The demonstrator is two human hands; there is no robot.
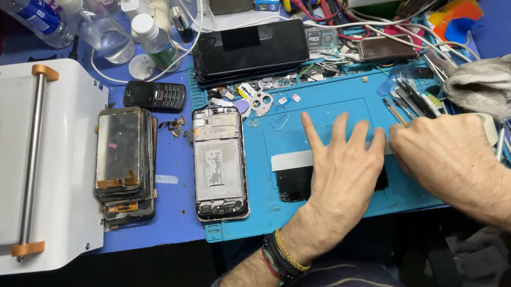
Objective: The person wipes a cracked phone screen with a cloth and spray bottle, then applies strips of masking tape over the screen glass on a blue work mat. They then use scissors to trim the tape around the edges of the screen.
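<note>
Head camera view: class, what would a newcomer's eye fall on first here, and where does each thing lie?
First, the two hands at the centre: the left hand lies flat on a dark phone screen on the blue mat, the right hand beside it. Left of them lies an opened phone frame, then a stack of screens against a white machine.
</note>
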